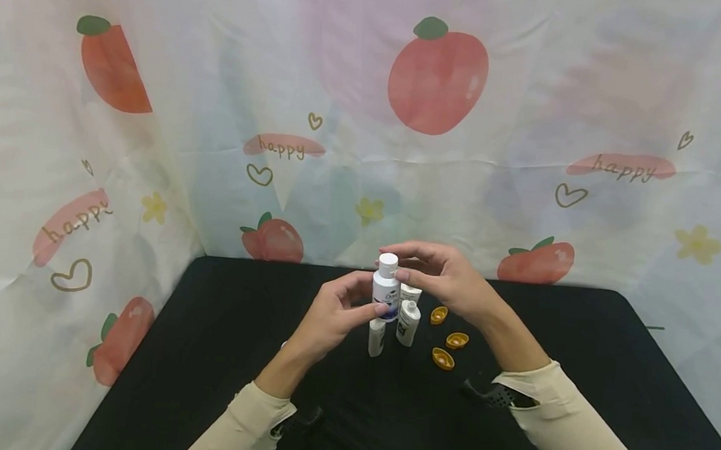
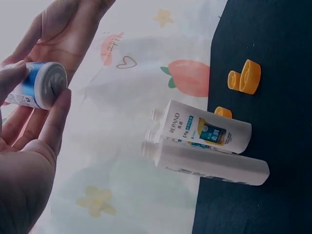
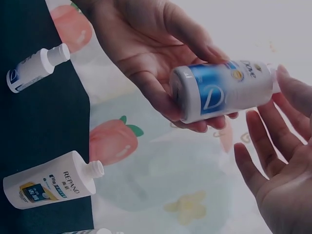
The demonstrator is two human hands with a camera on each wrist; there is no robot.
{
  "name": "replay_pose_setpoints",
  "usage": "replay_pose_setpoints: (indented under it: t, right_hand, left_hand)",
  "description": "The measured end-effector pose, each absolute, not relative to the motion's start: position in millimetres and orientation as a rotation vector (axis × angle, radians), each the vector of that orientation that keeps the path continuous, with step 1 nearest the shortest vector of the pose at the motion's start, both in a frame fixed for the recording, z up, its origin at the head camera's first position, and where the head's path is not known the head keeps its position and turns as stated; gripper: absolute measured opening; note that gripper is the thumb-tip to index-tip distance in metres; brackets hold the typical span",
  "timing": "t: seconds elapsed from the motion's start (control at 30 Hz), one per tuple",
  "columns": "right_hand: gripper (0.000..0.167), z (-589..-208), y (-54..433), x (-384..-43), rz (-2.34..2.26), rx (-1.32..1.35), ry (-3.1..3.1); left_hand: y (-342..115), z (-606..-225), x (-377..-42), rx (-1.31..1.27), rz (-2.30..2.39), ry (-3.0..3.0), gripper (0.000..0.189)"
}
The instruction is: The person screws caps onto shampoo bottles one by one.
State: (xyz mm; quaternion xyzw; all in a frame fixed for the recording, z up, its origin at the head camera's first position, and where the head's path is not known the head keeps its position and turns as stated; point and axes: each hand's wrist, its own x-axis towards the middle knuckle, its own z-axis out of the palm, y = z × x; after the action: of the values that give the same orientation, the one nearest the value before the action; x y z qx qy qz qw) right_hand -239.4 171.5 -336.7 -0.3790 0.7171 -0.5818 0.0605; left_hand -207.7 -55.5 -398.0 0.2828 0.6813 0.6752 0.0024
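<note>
So there's a white Dove bottle point(image 1: 386, 288) held up above the black table point(image 1: 248, 329), cap on and pretty much upright. The left hand point(image 1: 341, 311) has it gripped round the lower body, thumb on one side and fingers on the other. The right hand point(image 1: 449, 279) is up at the Dove bottle's cap, fingers loosely spread and thumb tip right beside it; can't tell if it's pressing on anything. Below the Dove bottle, a REPAND bottle point(image 2: 202, 127) stands on the table with its narrow neck bare. Another white bottle point(image 3: 36, 69) with a blue label and white cap is down below it too. Three orange pieces point(image 1: 443, 359) lie to the Dove bottle's right, and a fruit-print cloth point(image 1: 348, 74) hangs behind it.
</note>
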Motion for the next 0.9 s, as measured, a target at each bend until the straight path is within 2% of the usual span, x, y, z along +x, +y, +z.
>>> replay_pose_setpoints:
  t: [0.7, 0.9]
  right_hand:
    - [0.027, -340, 162, -232, -1.880, -1.188, 2.271]
    - [0.026, -341, 159, -231, -1.948, -1.125, 2.307]
  left_hand:
    - [-54, -399, -207, 0.912, 2.110, 2.155, 0.038]
    - [-53, -397, -208, 0.907, 2.096, 2.181, 0.039]
